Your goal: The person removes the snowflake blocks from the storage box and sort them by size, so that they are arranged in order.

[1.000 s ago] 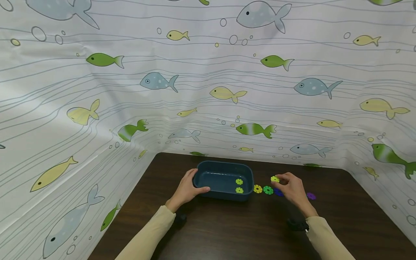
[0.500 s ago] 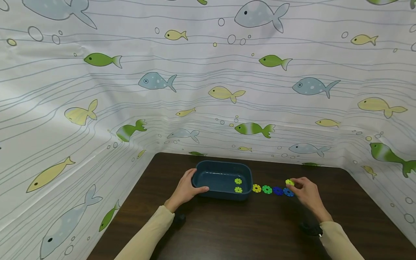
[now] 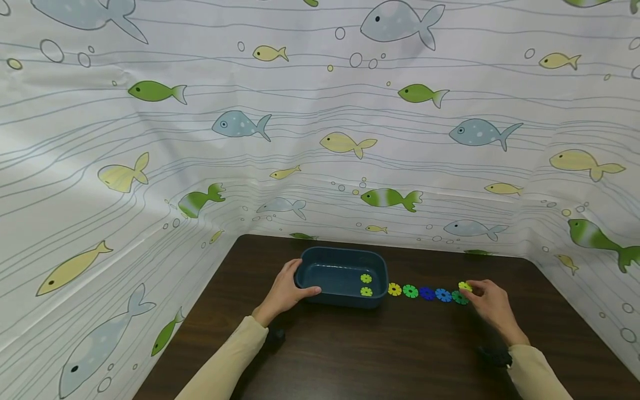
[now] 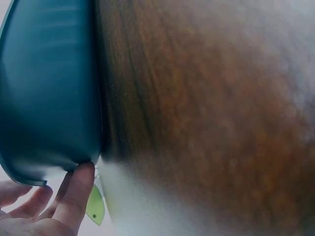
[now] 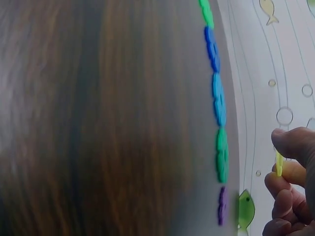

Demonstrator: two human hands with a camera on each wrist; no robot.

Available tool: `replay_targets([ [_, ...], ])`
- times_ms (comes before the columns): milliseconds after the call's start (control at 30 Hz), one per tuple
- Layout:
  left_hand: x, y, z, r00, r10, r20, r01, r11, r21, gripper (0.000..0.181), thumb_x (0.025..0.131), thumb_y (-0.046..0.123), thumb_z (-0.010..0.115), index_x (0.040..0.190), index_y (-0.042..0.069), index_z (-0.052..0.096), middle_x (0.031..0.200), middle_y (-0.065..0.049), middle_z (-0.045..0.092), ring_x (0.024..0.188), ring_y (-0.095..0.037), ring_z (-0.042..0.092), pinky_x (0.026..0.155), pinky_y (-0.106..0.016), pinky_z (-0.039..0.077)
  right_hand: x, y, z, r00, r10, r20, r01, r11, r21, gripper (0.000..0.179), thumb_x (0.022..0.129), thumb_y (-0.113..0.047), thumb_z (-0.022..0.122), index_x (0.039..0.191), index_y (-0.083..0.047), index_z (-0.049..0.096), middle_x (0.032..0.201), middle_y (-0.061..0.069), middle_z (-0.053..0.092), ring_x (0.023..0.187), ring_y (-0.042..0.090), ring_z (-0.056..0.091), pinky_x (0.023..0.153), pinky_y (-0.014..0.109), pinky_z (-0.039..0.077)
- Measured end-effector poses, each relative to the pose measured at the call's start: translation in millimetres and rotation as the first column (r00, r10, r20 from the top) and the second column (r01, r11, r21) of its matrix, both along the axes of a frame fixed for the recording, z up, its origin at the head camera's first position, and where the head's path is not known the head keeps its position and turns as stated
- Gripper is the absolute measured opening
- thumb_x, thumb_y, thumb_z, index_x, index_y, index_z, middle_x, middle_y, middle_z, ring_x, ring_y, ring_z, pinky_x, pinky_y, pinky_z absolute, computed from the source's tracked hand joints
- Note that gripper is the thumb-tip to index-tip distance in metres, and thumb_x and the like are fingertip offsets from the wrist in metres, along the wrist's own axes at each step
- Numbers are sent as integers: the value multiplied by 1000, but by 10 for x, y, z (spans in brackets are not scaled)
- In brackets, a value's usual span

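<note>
My left hand [image 3: 285,291] holds the left end of a dark blue plastic bin [image 3: 335,300], thumb over the front rim. In the left wrist view its fingers [image 4: 76,196] touch the bin's outer wall. Two yellow-green notched discs [image 3: 366,291] lie inside, toward the right end. My right hand [image 3: 492,305] pinches another yellow-green disc [image 3: 465,286] between thumb and fingers, raised above the row of discs on the table. That row runs right from the bin: yellow [image 3: 395,289], green, dark blue, light blue [image 3: 443,295], darker green [image 3: 459,298]. A purple disc [image 5: 222,205] at its end shows only in the right wrist view.
The brown wood-grain table [image 3: 370,350] carries everything. A white sheet [image 3: 320,183] printed with fish hangs behind it and along both sides, close to the table's edges.
My right hand has moved rightward along the row with the yellow-green disc pinched in it, uncovering the light blue and darker green discs; the purple one is now hidden in the head view. Left hand stays put.
</note>
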State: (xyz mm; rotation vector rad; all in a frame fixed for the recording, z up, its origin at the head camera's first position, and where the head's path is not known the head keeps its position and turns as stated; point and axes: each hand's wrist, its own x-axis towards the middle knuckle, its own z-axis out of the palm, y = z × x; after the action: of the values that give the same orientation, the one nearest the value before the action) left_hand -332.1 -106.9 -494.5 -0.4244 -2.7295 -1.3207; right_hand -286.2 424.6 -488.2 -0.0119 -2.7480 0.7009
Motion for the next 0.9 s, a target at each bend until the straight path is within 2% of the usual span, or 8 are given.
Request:
replay_targets([
  [267, 1, -2, 4, 1000, -5, -1, 5, 1000, 5, 106, 87, 48, 91, 166, -1, 39, 173, -27, 38, 156, -50, 44, 125, -70, 40, 29, 214, -31, 999, -34, 36, 34, 999, 3, 46, 106, -21, 71, 128, 19, 66, 119, 41, 69, 101, 51, 69, 89, 68, 57],
  [500, -9, 8, -1, 1000, 3, 1, -3, 1000, -6, 106, 87, 49, 90, 166, 0, 39, 172, -26, 38, 155, -49, 44, 125, -71, 40, 35, 406, -30, 990, -85, 111, 86, 996, -2, 47, 107, -18, 67, 129, 23, 62, 125, 46, 65, 102, 52, 66, 93, 70, 54],
  [733, -5, 21, 0, 1000, 4, 8, -4, 1000, -9, 107, 87, 50, 90, 166, 0, 39, 172, -26, 38, 155, -49, 45, 125, -71, 40, 63, 520, -95, 980, -123, 155, 125, 992, -6, 46, 105, -16, 67, 129, 23, 61, 125, 46, 64, 101, 53, 66, 90, 67, 54],
  [900, 7, 20, 13, 1000, 2, 8, -2, 1000, 6, 106, 87, 48, 90, 166, 0, 39, 173, -26, 38, 156, -49, 44, 125, -71, 40, 59, 546, -125, 975, -138, 173, 143, 990, -18, 46, 104, -16, 67, 130, 22, 61, 129, 46, 64, 110, 60, 63, 94, 69, 53],
])
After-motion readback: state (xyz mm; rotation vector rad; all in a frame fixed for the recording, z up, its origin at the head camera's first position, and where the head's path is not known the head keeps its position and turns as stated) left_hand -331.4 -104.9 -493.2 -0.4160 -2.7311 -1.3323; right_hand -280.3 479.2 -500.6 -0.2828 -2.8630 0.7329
